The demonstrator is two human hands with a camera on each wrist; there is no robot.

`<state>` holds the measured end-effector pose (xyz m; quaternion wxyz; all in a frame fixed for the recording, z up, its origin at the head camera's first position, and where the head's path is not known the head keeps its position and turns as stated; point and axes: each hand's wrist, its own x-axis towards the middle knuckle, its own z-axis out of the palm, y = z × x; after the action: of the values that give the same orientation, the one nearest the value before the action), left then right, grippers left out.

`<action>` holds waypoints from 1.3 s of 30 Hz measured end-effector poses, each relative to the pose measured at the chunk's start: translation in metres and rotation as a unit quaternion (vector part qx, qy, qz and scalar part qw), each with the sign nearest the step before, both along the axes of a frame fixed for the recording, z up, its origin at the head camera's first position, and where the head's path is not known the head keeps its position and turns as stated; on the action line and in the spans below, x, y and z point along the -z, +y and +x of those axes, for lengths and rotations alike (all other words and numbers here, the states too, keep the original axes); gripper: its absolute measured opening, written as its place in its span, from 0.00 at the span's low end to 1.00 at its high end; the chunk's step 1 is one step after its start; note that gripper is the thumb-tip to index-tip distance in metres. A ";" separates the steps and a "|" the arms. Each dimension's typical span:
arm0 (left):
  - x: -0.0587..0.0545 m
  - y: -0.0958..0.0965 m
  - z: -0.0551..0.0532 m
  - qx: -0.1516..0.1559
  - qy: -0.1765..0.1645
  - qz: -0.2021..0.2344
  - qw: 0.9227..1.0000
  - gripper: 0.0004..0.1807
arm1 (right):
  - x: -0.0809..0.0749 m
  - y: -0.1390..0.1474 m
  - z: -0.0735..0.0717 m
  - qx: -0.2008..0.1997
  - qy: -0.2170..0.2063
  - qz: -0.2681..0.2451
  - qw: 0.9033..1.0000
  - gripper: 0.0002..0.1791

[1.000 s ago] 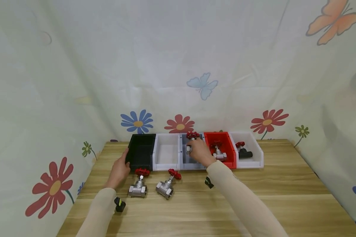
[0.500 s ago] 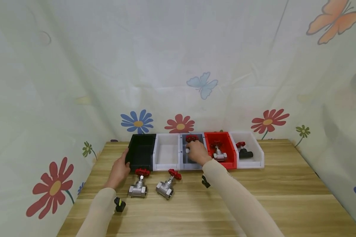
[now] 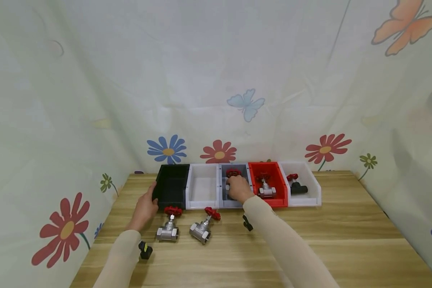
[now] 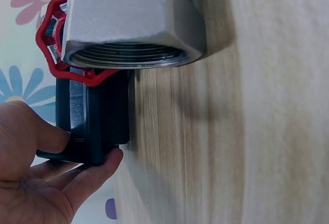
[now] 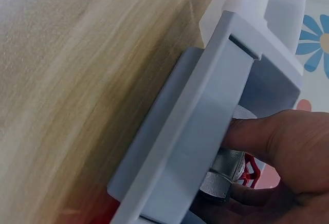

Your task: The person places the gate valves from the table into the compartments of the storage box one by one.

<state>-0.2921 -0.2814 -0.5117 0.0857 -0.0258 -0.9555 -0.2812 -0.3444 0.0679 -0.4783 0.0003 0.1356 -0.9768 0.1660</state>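
Note:
My left hand (image 3: 144,209) holds the side of the black bin (image 3: 171,186) at the row's left end; in the left wrist view the thumb and fingers pinch its wall (image 4: 110,116). My right hand (image 3: 239,189) reaches into the grey bin (image 5: 190,126) and grips a metal valve (image 5: 221,179) with a red handwheel (image 3: 233,173). The hand covers part of that valve's body. Two similar metal valves with red handwheels lie on the table before the bins, one upright-facing valve (image 3: 168,230) near my left hand and one slanted valve (image 3: 200,230) beside it.
A white bin (image 3: 203,186) stands between the black and grey ones. To the right, the red bin (image 3: 281,200) holds a metal valve (image 3: 265,189), and another white bin (image 3: 313,194) holds a black valve (image 3: 298,188) with a red handwheel. A flowered curtain hangs close behind.
My right hand has lowered the valve deeper into the grey bin, moving slightly toward me and left. My left hand has stayed on the black bin.

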 end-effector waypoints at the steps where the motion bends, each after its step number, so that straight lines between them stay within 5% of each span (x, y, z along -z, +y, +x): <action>1: 0.000 0.000 0.000 0.000 0.000 0.001 1.000 0.36 | 0.001 0.000 0.000 0.002 -0.002 0.000 1.000 0.17; 28: 0.003 0.004 0.001 -0.001 -0.001 0.012 1.000 0.36 | 0.006 0.001 0.002 0.015 -0.034 0.018 0.999 0.15; 39: 0.002 0.001 0.001 -0.001 0.002 0.008 1.000 0.36 | -0.001 -0.002 0.005 0.012 -0.003 0.028 1.000 0.14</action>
<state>-0.2915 -0.2800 -0.5135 0.0880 -0.0251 -0.9531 -0.2886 -0.3394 0.0658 -0.4777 -0.0041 0.1233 -0.9827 0.1384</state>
